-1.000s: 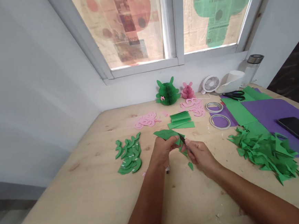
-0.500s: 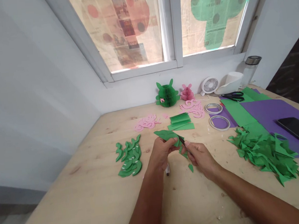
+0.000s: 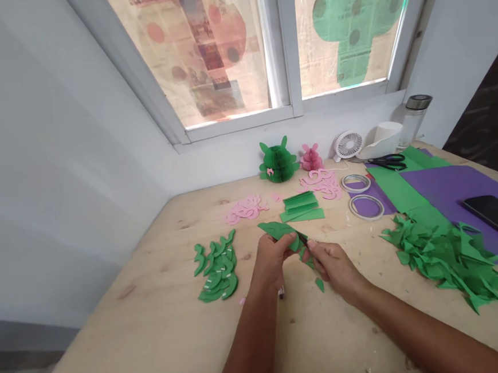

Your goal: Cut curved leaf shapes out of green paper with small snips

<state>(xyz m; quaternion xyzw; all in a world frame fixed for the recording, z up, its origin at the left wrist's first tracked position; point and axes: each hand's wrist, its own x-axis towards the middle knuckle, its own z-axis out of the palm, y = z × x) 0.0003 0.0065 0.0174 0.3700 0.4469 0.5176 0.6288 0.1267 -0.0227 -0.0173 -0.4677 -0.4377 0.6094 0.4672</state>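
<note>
My left hand (image 3: 272,263) pinches a sheet of green paper (image 3: 278,230) cut into curved leaf shapes. My right hand (image 3: 335,270) grips a small dark-bladed cutting tool (image 3: 305,239) at the paper's edge, though the fingers hide most of it. A green scrap (image 3: 319,285) hangs below the paper near that hand. Just under my left hand, a pen (image 3: 281,292) lies mostly hidden. To the left rests a pile of cut green crescents (image 3: 216,272).
Beyond my hands lie pink cutouts (image 3: 245,210), folded green strips (image 3: 300,207), and green (image 3: 278,162) and pink (image 3: 311,158) honeycomb paper figures. To the right are tape rolls (image 3: 366,207), black scissors (image 3: 387,162), a purple sheet (image 3: 456,187), a phone (image 3: 495,216) and green scraps (image 3: 444,254).
The whole scene has drifted slightly in view as my head moved. Both hands keep their hold on the green paper and have shifted only a little.
</note>
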